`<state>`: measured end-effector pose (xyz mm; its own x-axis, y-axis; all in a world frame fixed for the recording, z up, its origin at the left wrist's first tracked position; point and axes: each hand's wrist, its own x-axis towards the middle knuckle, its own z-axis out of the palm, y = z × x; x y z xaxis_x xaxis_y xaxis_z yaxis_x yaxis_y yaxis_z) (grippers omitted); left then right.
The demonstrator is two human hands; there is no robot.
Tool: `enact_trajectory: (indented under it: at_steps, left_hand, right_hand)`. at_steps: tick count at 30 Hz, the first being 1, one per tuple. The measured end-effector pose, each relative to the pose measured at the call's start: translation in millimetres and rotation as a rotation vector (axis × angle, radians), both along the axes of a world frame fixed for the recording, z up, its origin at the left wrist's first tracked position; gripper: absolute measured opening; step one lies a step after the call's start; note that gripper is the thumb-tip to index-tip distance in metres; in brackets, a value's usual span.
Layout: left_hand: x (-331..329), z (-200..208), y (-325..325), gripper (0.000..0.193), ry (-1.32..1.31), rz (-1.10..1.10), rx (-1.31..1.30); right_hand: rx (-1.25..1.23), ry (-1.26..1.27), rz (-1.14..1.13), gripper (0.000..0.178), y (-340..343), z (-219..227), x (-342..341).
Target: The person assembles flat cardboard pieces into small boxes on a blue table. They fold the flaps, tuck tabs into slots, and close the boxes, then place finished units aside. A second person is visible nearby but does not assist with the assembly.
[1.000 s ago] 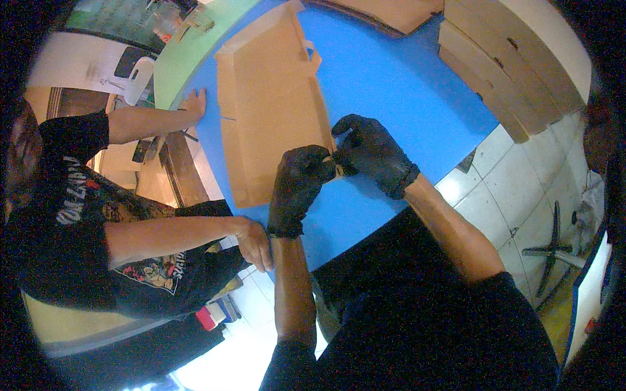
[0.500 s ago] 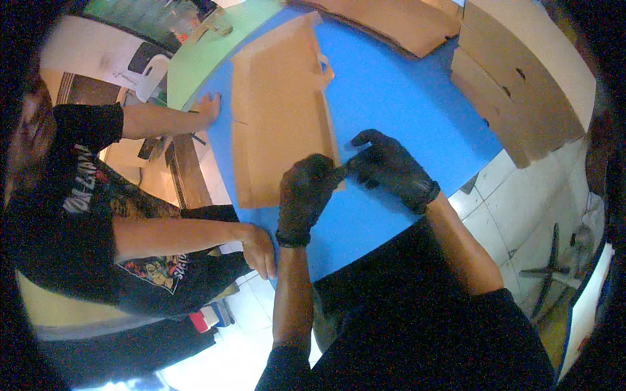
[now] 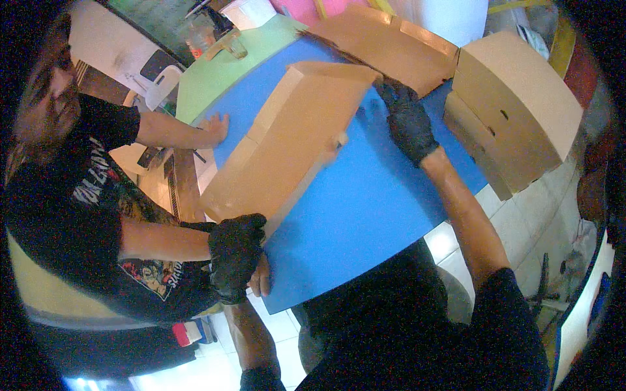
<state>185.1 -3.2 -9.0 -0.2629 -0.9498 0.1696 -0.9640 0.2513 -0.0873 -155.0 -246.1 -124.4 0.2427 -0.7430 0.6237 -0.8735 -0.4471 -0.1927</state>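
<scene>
Brown cardboard tray (image 3: 306, 130) slants mid-frame over blue tabletop (image 3: 345, 215); my left hand (image 3: 236, 259) clamped on its lower end, right hand (image 3: 409, 124) at upper-right corner, grip unclear; likely spanned for balance

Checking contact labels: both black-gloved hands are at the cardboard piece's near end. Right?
Not both: the head view shows the right hand at the far end of the cardboard piece. The left hand is at the near end.
</scene>
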Motion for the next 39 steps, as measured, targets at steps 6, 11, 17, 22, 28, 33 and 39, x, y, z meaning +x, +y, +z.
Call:
enact_trajectory:
  at_steps: [6, 11, 17, 22, 28, 33, 39]
  left_hand:
    - [24, -16, -17, 0.026, -0.026, 0.053, -0.217]
    - [51, -41, -34, 0.026, -0.048, 0.24, -0.268]
    - [-5, -28, -54, 0.027, 0.338, -0.083, -0.236]
    - [-98, -52, -46, 0.026, 0.521, -0.336, 0.094]
    - [-112, -69, -58, 0.014, 0.711, -0.288, 0.38]
    - [-116, -70, -51, 0.009, 0.865, -0.245, 0.409]
    - [-141, -73, -55, 0.016, 0.86, -0.276, 0.404]
  right_hand:
    - [-0.178, 0.278, 0.06, 0.033, -59, 11, 27]
    - [0.004, 0.455, 0.187, 0.023, -20, 41, 32]
    - [0.125, 0.378, 0.215, 0.012, 121, 40, 12]
    - [0.193, 0.179, 0.483, 0.029, 190, 41, 4]
    - [0.348, -0.052, 0.326, 0.028, 199, 29, -60]
    - [0.483, -0.374, 0.135, 0.021, 193, -1, -75]
    - [0.395, -0.587, 0.253, 0.042, 203, 5, -50]
